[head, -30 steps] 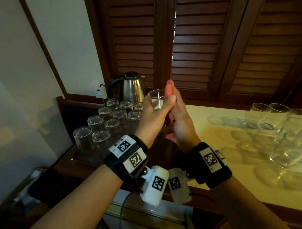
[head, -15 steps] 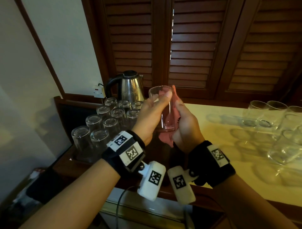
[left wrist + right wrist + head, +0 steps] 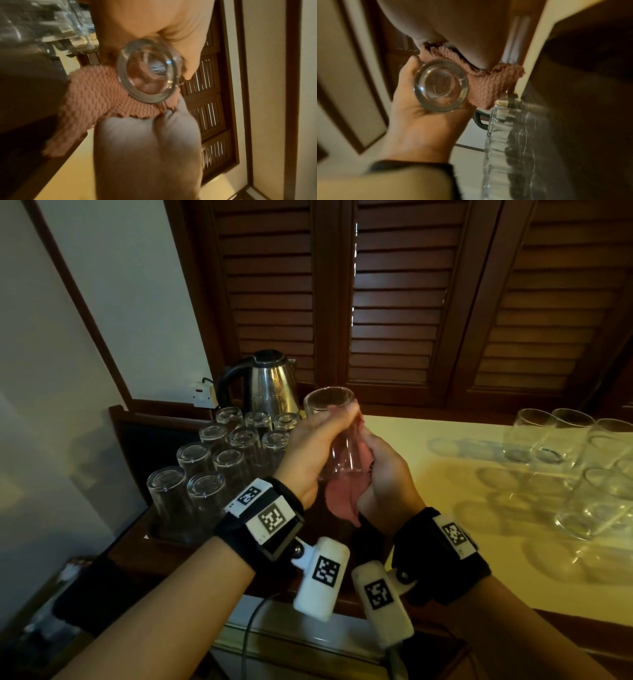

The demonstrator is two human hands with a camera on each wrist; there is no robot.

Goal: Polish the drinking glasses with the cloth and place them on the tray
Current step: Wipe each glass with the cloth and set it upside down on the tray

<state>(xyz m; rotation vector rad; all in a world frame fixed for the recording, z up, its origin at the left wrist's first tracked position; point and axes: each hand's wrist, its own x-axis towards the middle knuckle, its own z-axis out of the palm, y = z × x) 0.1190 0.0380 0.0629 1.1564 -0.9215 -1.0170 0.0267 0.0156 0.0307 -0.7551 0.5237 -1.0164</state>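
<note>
While upright — glass [image 3: 337, 436] within curled left-hand fingers [image 3: 329, 424]; cloth [image 3: 342, 498] in right-hand fingers [image 3: 378, 445].

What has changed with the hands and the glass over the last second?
The right hand went from flat, fingers straight against the glass, to curled low around the pink cloth, rubbing the glass's side. The left hand still grips the glass. The upturned glasses and kettle stayed put.

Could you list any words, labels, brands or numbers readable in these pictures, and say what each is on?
No readable text in any view.
Left wrist band: black-and-white square code markers, no letters or numbers.
Right wrist band: the same kind of marker, no text.
Kettle: faint marks on its body, too small to read.
</note>
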